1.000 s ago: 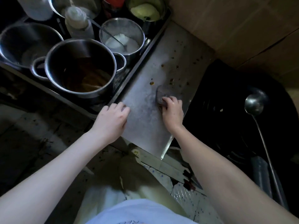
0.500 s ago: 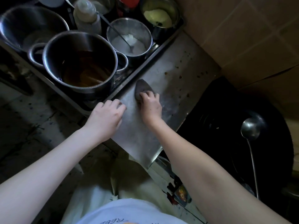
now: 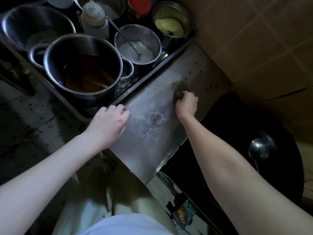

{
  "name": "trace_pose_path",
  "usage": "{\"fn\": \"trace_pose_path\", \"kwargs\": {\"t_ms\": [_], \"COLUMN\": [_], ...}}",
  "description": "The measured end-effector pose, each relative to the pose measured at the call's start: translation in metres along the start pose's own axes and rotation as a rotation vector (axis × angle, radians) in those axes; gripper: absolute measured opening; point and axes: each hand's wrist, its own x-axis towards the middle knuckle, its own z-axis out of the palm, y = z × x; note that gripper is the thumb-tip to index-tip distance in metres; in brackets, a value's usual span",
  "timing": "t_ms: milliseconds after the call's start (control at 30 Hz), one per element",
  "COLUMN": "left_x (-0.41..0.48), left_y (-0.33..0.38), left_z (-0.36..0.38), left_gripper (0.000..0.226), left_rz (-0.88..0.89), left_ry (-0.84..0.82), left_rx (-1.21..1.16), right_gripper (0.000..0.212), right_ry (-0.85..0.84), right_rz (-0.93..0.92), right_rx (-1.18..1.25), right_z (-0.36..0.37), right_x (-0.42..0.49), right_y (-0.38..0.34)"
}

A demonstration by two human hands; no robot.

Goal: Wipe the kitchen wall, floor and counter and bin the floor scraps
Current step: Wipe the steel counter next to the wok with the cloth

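A steel counter (image 3: pixel 149 141) runs from the tiled wall (image 3: pixel 245 39) toward me, smeared and dotted with brown specks near the far end. My right hand (image 3: pixel 186 104) presses a dark grey cloth (image 3: pixel 180 89) onto the counter's far part, fingers curled over it. My left hand (image 3: pixel 110 122) rests flat on the counter's left edge, fingers together and bent, holding nothing. The stained tile floor (image 3: pixel 33 129) shows at the left, with a scrap of wrapper (image 3: pixel 182 212) lying below the counter's near corner.
A tray left of the counter holds a large pot of brown liquid (image 3: pixel 84 68), a pot of white powder with a spoon (image 3: pixel 137 46), a pot of yellow paste (image 3: pixel 171 22), a squeeze bottle (image 3: pixel 94 17) and bowls. A black wok (image 3: pixel 237 133) with a ladle (image 3: pixel 259 150) sits right.
My right hand has slid the cloth from beside the tray edge outward and toward the wall. My left hand stays on the counter's left edge.
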Motion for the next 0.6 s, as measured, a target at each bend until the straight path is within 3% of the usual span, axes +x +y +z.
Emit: {"fn": "trace_pose_path", "kwargs": {"t_ms": [100, 267, 433, 500, 600], "left_x": [0.001, 0.009, 0.019, 0.021, 0.023], "left_y": [0.001, 0.005, 0.010, 0.010, 0.011], "left_z": [0.003, 0.007, 0.007, 0.007, 0.006], "left_gripper": [0.032, 0.031, 0.031, 0.030, 0.029], "left_rz": [-0.009, -0.013, -0.015, -0.013, -0.007], "left_ry": [-0.013, -0.023, -0.017, -0.009, 0.000], "left_rx": [0.008, 0.004, -0.010, -0.007, -0.009], "right_gripper": [0.036, 0.042, 0.036, 0.032, 0.031], "right_ry": [-0.010, -0.070, -0.123, -0.116, -0.065], "right_rz": [-0.074, -0.426, -0.751, -0.769, -0.597], "right_rx": [-0.019, -0.047, -0.031, -0.030, -0.048], "right_z": [0.007, 0.029, 0.027, 0.019, 0.005], "right_x": [-0.008, -0.050, -0.062, -0.050, -0.026], "right_y": [-0.010, -0.022, 0.004, 0.023, 0.047]}}
